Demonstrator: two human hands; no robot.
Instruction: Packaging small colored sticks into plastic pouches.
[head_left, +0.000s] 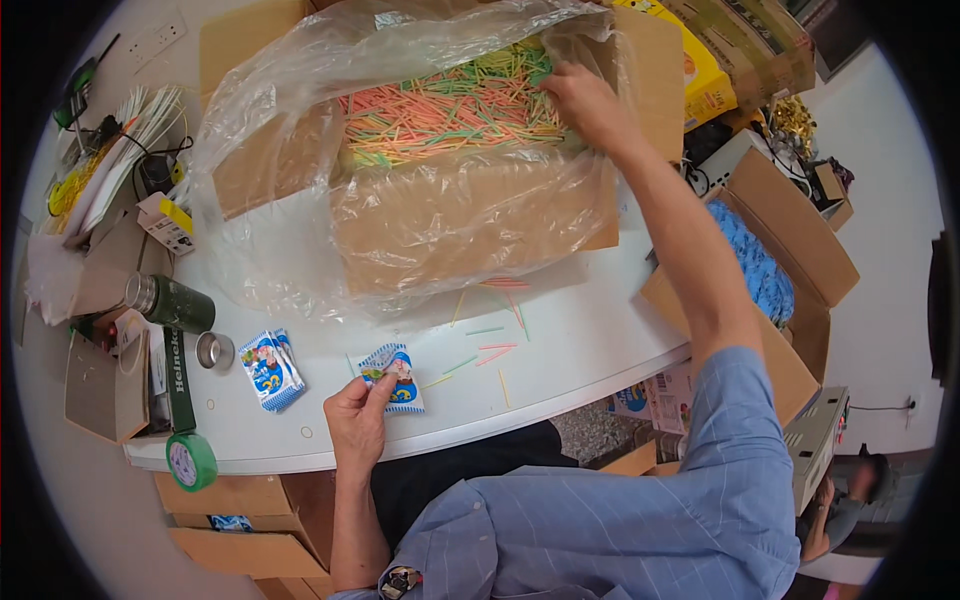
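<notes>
My left hand [357,420] pinches a small blue and white packet [392,375] at the table's front edge. My right hand [585,100] reaches into a large cardboard box [450,220] lined with a clear plastic bag [290,110] and grips some of the thin coloured sticks [450,110] piled inside. A few loose sticks [495,350] lie on the white table [560,330] in front of the box. Another small stack of blue and white packets [270,368] lies to the left of my left hand.
A dark green bottle [172,303] lies on its side at the left, its cap [214,351] beside it. A green tape roll [191,460] sits at the table edge. An open carton with blue material [762,270] stands at the right. Papers and cables fill the far left.
</notes>
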